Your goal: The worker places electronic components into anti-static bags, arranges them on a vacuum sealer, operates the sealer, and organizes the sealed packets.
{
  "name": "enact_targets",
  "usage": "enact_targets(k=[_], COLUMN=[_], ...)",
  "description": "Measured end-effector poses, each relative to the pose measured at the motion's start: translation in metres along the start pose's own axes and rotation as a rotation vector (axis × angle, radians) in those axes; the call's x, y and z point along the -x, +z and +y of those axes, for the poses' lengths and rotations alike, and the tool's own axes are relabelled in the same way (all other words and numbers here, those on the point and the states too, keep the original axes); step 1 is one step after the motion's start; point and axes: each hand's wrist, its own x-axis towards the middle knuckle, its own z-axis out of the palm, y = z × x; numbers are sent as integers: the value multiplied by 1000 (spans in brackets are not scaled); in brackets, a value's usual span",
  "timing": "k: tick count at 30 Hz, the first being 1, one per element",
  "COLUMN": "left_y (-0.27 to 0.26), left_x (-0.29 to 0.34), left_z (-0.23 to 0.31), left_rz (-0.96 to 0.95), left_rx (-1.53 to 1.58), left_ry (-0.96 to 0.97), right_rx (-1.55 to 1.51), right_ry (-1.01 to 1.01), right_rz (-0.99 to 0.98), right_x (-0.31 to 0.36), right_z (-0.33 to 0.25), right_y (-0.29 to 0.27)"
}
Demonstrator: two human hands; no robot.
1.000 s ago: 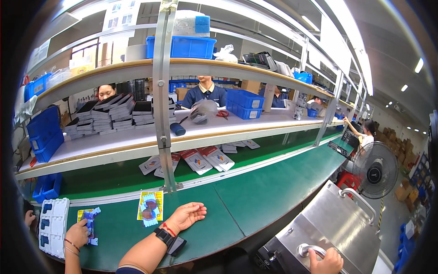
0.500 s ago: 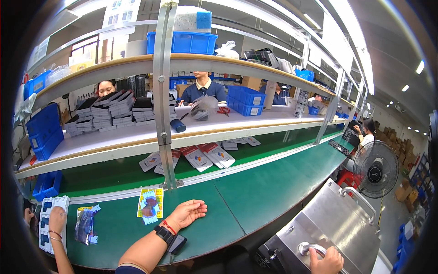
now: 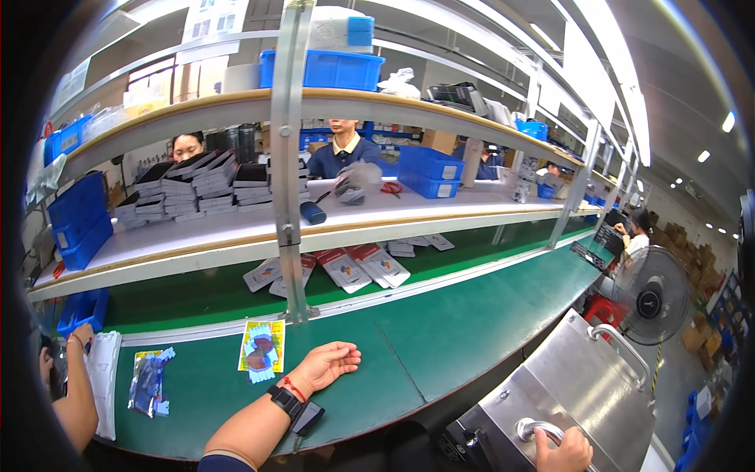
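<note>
My left hand (image 3: 330, 366) rests on the green table, thumb side up. Its fingers are loosely curved with nothing visible in them; a dark device is strapped to that wrist above a red string bracelet. At the lower right, my right hand (image 3: 565, 449) is wrapped round a curved metal handle (image 3: 528, 427) on the lid of a boxy stainless-steel machine (image 3: 578, 377). Left of my left forearm lie a yellow sheet with blue-edged, film-like pieces (image 3: 261, 354) and a second small pile of such pieces (image 3: 149, 381).
At far left, a co-worker's hand (image 3: 81, 337) reaches to a blue bin (image 3: 82, 308) beside a white tray (image 3: 104, 385). Flat printed packages (image 3: 346, 271) lie beneath the shelf (image 3: 440, 223). A metal post (image 3: 291, 197) stands ahead. A fan (image 3: 650, 297) stands behind the machine.
The co-worker's hand has moved from the white tray to the blue bin, and the tray's dark pieces no longer show. My hands keep their places; the view has shifted slightly.
</note>
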Motion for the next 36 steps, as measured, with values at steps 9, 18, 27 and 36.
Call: enact_targets(k=[9,18,27,36], left_y=[6,0,3,5], left_x=[-10,-5,-8,-8], left_z=[-7,-9,-8,-7], left_rz=[-64,-26,-22,-34], left_rx=[-24,26,12,4], left_ry=[-4,-20,-24,-19], right_rx=[-180,62,1,54], right_ry=[69,-81,-65,-15], right_rz=[-125,-13,-12,-27], right_x=[-3,-10,-13,-8], right_z=[0,-7,-14,-8], right_y=[-13,-21,-27,-27])
